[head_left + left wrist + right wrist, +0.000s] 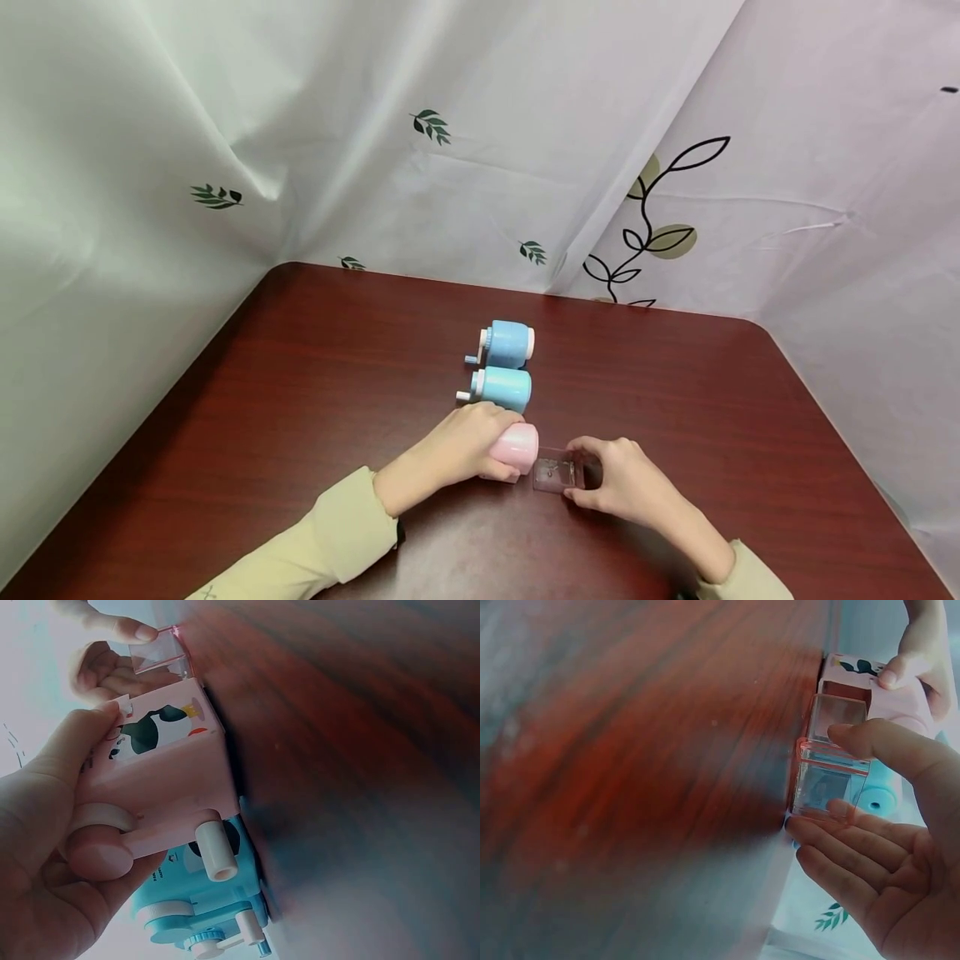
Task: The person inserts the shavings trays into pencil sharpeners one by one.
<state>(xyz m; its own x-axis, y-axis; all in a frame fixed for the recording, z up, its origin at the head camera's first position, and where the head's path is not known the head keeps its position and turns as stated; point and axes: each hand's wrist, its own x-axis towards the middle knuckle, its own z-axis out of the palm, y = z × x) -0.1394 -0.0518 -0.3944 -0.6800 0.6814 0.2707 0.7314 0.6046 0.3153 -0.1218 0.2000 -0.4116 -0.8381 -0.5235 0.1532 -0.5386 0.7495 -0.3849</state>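
My left hand [468, 442] grips the pink crank pencil sharpener [517, 446] around its top as it stands on the table. In the left wrist view, a cartoon print and a white crank knob [216, 851] show on its body. Between thumb and fingers, my right hand [626, 479] holds a clear shavings drawer [553, 473] just right of the pink sharpener. The right wrist view shows the see-through drawer [831, 784] close to the sharpener's open slot [846, 691]; whether they touch, I cannot tell.
Behind the pink sharpener stand a light blue sharpener [506, 387] and a darker blue one [510, 343], cranks pointing left. All are on a dark red-brown table [337, 358]. White curtains [360, 150] with leaf prints hang around the far edge and sides.
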